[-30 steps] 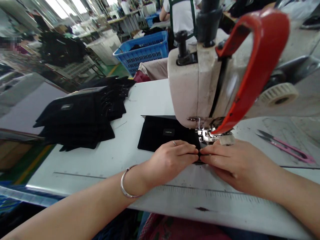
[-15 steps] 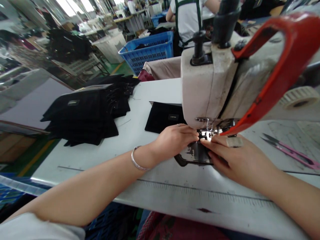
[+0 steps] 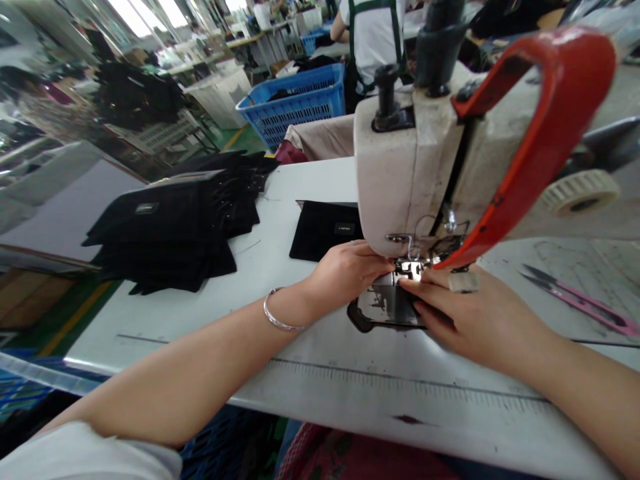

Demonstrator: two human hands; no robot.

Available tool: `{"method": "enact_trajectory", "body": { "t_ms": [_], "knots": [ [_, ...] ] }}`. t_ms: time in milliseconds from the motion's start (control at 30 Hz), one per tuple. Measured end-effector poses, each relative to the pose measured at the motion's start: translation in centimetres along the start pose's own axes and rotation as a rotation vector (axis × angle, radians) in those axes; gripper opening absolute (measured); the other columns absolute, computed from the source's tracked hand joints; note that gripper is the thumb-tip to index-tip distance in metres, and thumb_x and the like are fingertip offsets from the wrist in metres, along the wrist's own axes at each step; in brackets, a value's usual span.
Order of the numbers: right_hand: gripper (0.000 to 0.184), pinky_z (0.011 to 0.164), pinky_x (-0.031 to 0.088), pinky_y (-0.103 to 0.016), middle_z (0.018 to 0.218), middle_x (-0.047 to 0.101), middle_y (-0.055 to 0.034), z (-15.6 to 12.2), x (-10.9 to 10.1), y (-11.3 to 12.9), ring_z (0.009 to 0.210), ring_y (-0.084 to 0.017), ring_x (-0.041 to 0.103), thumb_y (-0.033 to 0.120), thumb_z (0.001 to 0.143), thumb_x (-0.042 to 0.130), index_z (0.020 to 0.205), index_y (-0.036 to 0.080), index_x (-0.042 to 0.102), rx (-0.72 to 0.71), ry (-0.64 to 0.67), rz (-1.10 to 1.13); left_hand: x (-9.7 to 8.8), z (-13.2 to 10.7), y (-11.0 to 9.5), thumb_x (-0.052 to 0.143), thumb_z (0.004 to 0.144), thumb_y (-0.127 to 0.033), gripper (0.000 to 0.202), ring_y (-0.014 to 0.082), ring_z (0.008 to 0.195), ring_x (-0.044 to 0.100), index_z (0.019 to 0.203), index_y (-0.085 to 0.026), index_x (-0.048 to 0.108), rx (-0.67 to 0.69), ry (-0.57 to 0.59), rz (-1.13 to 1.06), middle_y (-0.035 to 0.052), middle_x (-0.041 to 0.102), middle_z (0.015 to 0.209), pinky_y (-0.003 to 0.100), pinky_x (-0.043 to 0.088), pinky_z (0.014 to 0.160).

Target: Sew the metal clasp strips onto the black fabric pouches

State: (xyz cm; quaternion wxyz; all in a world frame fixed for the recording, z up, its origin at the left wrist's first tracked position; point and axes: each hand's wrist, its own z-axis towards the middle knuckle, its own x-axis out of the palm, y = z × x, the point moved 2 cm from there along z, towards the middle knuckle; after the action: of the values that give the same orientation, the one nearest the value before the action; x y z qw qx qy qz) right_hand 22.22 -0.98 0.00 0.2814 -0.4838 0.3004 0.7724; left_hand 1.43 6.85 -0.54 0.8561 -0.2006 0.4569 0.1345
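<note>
A black fabric piece (image 3: 320,230) with a small label lies flat under the head of the sewing machine (image 3: 415,160). My left hand (image 3: 347,270) rests on its near edge, fingers together and pressed down beside the presser foot (image 3: 410,265). My right hand (image 3: 470,317) lies on the other side of the foot, fingertips pressed at the needle plate (image 3: 387,307). The fingertips of both hands nearly meet under the machine head. The fabric's right part is hidden behind the machine.
A stack of black fabric pieces (image 3: 170,230) lies on the white table (image 3: 200,313) to the left. Pink thread snips (image 3: 580,300) lie at the right. A blue basket (image 3: 300,103) and a person in a white shirt (image 3: 373,33) are behind.
The black piece has moved away from me under the foot, and both hands followed it forward. The bare needle plate now shows in front of my hands.
</note>
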Motion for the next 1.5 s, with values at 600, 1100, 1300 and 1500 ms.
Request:
{"method": "enact_trajectory", "body": {
  "t_ms": [600,1100,1300,1500],
  "knots": [
    [0.031,0.084,0.053,-0.048,0.114,0.071,-0.0135,-0.4,-0.1,0.2,0.107,-0.033,0.065,0.017,0.098,0.052,0.126,0.015,0.065,-0.066,0.006,-0.014,-3.0,2.1,-2.6,0.057,0.097,-0.011,0.02,0.0216,0.104,0.071,0.101,-0.017,0.076,0.0,0.444,0.008,0.0064,0.077,0.105,0.035,0.057,0.096],
    [0.029,0.083,0.057,-0.047,0.118,0.073,-0.0108,-0.3,-0.6,1.1,0.103,-0.029,0.069,0.01,0.092,0.05,0.112,0.017,0.07,-0.1,-0.024,0.033,-1.2,-1.6,-4.0,0.05,0.099,-0.011,0.032,0.0217,0.129,0.061,0.128,-0.012,0.063,-0.046,0.166,-0.011,0.0123,0.07,0.128,0.039,0.052,0.113],
    [0.028,0.081,0.058,-0.048,0.116,0.072,-0.014,-0.5,-0.6,0.9,0.1,-0.03,0.069,0.011,0.094,0.05,0.111,0.015,0.071,-0.055,-0.013,0.087,-2.7,-2.0,-3.6,0.057,0.099,-0.022,0.034,0.0247,0.131,0.058,0.133,-0.017,0.059,-0.224,0.239,-0.009,0.0117,0.064,0.136,0.048,0.047,0.115],
    [0.022,0.091,0.059,-0.046,0.122,0.068,-0.0114,-1.5,-0.2,3.3,0.113,-0.026,0.067,0.024,0.094,0.055,0.115,0.023,0.062,0.537,-0.059,0.795,-7.2,-7.8,-5.1,0.077,0.081,-0.047,0.046,0.0363,0.119,0.054,0.112,-0.017,0.063,-0.865,0.131,0.187,0.012,0.06,0.119,0.061,0.046,0.104]
  ]
}}
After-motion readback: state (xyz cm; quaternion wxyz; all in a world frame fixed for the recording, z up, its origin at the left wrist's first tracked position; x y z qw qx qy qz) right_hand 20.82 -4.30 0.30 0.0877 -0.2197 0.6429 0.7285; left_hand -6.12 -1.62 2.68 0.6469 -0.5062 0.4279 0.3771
